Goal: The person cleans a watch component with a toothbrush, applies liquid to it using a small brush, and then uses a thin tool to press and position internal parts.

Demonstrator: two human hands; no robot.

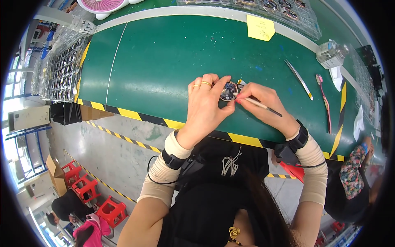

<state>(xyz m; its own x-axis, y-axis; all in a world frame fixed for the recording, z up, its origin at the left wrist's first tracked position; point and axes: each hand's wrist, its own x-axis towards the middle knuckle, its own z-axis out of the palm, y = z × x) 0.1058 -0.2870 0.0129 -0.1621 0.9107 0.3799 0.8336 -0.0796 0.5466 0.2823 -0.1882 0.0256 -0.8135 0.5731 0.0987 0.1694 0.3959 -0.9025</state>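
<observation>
My left hand [205, 103] steadies a small round electronic part [228, 92] on the green table, thumb and fingers at its rim. The part has a copper-coloured ring and a dark circuit board inside. In my right hand [265, 103] is a slim pen-like tool [259, 104] with a pale shaft and a dark rear end. Its front end meets the part near my fingertips; the tip is too small to make out. A small yellow and white piece [241, 83] shows just beyond the part, and I cannot tell whether it is attached.
Tweezers [299, 79] and a pink toothbrush [324, 103] lie to the right on the green mat [152, 66]. Farther back are a yellow note [261, 28] and a glass jar [331, 54]. Clear trays [61, 70] of parts stand at left. Another person's floral sleeve [352, 175] is at right.
</observation>
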